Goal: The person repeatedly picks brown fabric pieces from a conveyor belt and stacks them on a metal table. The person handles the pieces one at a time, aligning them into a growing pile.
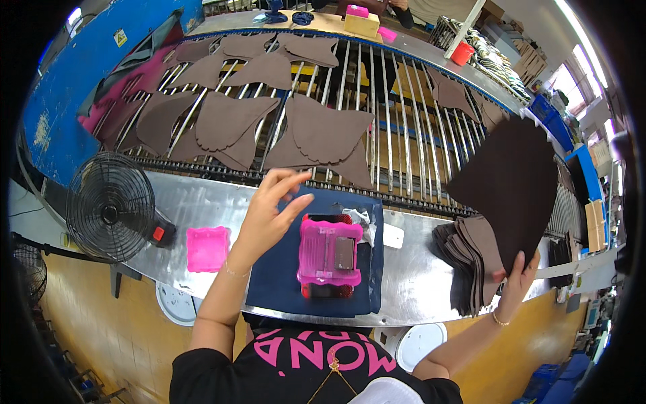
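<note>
My right hand [517, 277] pinches the lower edge of a dark brown cut leather-like piece [515, 182], which stands raised above the right end of the metal table. Beside it, a stack of similar brown pieces [471, 259] overhangs the table's near edge. My left hand [277, 205] is lifted over a dark blue cloth [272, 289], fingers apart and holding nothing. On that cloth lies a pink wavy-edged plastic tray [313, 252] with a small dark block [345, 253] in it, on top of a red and black object [306, 291] that is mostly covered.
Beyond the metal table [410, 296], a conveyor of metal rods [393, 135] carries several brown pieces [330, 128]. A black fan [110, 214] stands at the left, near a second pink tray [207, 249]. A white tag [393, 236] lies beside the cloth. Another person's hand [400, 3] shows at the far side.
</note>
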Motion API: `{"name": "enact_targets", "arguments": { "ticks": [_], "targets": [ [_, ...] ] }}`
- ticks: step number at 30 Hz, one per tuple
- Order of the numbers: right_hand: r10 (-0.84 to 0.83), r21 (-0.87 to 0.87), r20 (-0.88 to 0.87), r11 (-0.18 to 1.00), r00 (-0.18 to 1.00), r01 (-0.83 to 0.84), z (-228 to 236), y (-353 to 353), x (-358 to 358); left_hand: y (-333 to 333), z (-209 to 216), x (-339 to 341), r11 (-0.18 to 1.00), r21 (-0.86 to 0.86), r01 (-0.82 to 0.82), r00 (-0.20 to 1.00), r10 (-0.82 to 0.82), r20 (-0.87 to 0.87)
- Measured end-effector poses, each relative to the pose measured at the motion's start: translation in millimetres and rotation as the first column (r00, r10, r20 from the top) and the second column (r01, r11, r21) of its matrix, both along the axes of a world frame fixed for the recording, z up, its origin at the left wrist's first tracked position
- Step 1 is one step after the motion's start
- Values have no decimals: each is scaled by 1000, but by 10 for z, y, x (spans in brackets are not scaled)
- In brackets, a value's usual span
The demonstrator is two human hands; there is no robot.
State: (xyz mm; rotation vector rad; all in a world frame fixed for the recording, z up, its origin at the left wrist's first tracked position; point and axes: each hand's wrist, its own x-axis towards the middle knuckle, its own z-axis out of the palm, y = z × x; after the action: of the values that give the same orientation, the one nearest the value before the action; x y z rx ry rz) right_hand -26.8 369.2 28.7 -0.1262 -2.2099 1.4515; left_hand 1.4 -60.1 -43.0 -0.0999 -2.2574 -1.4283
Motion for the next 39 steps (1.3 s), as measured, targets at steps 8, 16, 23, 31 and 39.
{"name": "enact_targets", "arguments": {
  "ticks": [8,16,23,31,39],
  "targets": [
    [654,-257,-168,693,738,-673,-337,-1513,-126,-237,414,251,845,535,14,959,-162,231],
    [788,204,-19,605,615,-770,-780,-2076,-98,-881,682,1105,955,90,-282,959,278,54],
    [778,444,-120,598,617,-668,-924,-1886,-42,-803,451,1159,960,75,-270,948,251,194],
    [577,521,-35,707,816,-478,-1421,-888,142,-233,237,648,963,-240,118,945,-34,326],
    [188,225,8,957,982,-185,-1137,149,486,449,144,129,761,-478,439,895,-414,164]
  ]
}}
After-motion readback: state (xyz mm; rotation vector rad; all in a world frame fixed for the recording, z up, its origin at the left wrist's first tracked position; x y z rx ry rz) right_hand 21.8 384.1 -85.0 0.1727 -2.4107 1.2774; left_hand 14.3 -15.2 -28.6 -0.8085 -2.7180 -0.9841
